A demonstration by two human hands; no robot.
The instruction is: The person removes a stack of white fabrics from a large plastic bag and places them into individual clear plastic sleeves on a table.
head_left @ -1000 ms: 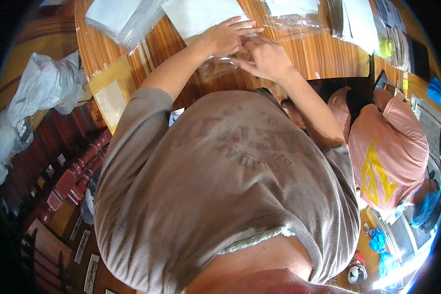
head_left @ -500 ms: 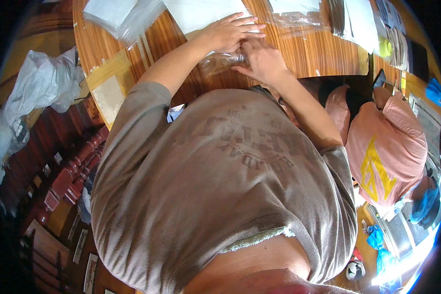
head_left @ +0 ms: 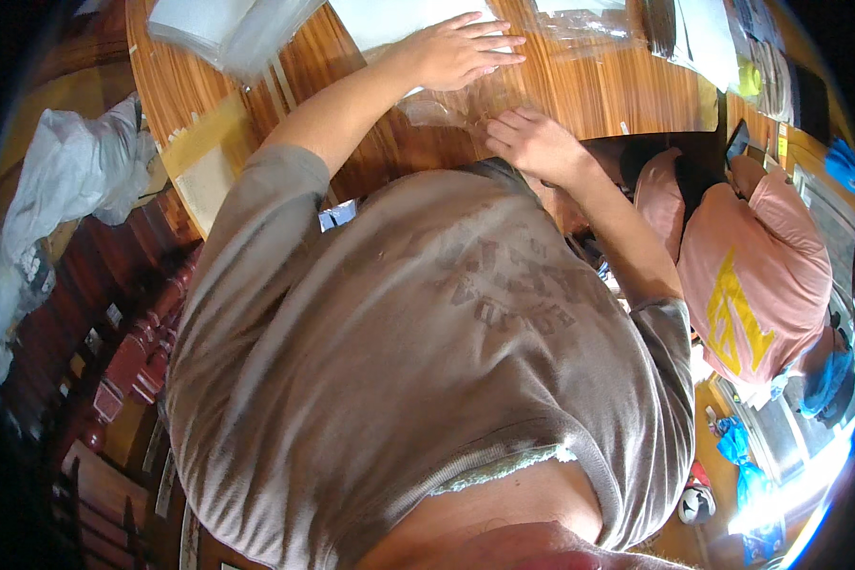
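My left hand (head_left: 461,55) lies open, fingers stretched out, on a white sheet (head_left: 375,24) at the far side of the wooden table (head_left: 589,100). From under that hand a clear plastic bag (head_left: 437,112) spreads toward the table's near edge. My right hand (head_left: 540,144) is closer to me, at that edge. Its fingers are curled together at the film's right end and appear to pinch it; the exact grip is hard to see.
White sheets in clear plastic (head_left: 223,33) lie at the table's left, more plastic packets (head_left: 579,24) at the far right beside a paper stack (head_left: 703,43). A person in a pink shirt (head_left: 755,275) is at my right. A white plastic sack (head_left: 76,161) is off the table's left.
My right hand has drawn away from the left hand, toward me and to the right. My left hand stays nearly in place, and the plastic looks flatter between them.
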